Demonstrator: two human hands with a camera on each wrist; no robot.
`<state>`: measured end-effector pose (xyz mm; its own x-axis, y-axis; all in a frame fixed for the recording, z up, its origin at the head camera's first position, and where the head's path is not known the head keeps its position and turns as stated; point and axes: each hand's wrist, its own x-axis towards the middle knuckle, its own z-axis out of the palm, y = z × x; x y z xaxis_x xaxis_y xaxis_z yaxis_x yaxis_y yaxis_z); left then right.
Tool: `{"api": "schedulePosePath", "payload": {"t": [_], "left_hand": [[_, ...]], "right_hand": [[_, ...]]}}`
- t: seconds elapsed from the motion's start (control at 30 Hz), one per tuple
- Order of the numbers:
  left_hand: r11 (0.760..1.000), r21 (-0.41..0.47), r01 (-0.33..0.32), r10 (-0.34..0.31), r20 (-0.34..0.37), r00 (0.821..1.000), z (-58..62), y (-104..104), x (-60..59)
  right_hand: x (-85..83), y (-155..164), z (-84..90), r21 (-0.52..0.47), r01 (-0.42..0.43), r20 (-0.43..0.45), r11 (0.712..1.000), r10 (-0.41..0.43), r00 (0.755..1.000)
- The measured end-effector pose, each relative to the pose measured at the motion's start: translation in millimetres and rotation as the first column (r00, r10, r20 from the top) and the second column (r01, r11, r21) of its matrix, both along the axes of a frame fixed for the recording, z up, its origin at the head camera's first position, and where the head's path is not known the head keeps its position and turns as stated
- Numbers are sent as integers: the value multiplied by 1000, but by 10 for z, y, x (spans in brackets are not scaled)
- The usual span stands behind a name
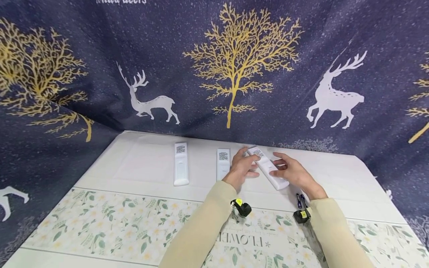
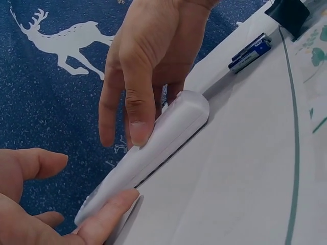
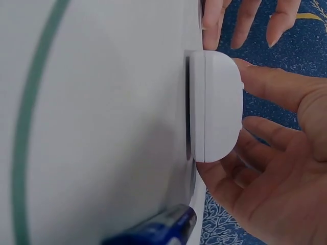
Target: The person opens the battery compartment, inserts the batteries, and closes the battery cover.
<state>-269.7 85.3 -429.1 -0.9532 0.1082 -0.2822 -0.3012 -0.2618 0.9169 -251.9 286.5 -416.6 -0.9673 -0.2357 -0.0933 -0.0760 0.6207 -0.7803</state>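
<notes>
A white remote control [image 1: 268, 167] lies slantwise on the white table, its labelled back facing up. My right hand [image 1: 295, 173] grips its near end, thumb on one side and fingers round the other, as the right wrist view shows of the remote's end [image 3: 219, 107]. Beside the far, labelled end is my left hand [image 1: 241, 167], its fingers loosely spread and one fingertip over the label. From the left wrist view, a left finger [image 2: 112, 209] runs along the remote's lower edge. Two blue batteries [image 1: 299, 201] rest near my right wrist.
Another white remote control [image 1: 223, 160] lies just left of my left hand, partly covered by it. Farther left is a similar white remote [image 1: 181, 167]. Behind the table hangs a dark blue cloth [image 1: 268, 111] with deer and trees; a floral strip [image 1: 134, 223] crosses the front.
</notes>
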Motion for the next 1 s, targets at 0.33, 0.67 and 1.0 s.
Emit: {"api": "schedulePosePath", "payload": {"t": [0.33, 0.67, 1.0], "left_hand": [[999, 30, -17, 17, 3, 1000, -55, 31, -24], [999, -17, -50, 49, -50, 998, -88, 112, -28], [995, -64, -70, 63, -108, 992, -126, 170, -31]], "right_hand": [[-5, 45, -13, -24, -26, -37, 999, 25, 999], [18, 74, 4, -102, -60, -73, 993, 53, 996], [50, 84, 26, -109, -87, -103, 990, 76, 992]]}}
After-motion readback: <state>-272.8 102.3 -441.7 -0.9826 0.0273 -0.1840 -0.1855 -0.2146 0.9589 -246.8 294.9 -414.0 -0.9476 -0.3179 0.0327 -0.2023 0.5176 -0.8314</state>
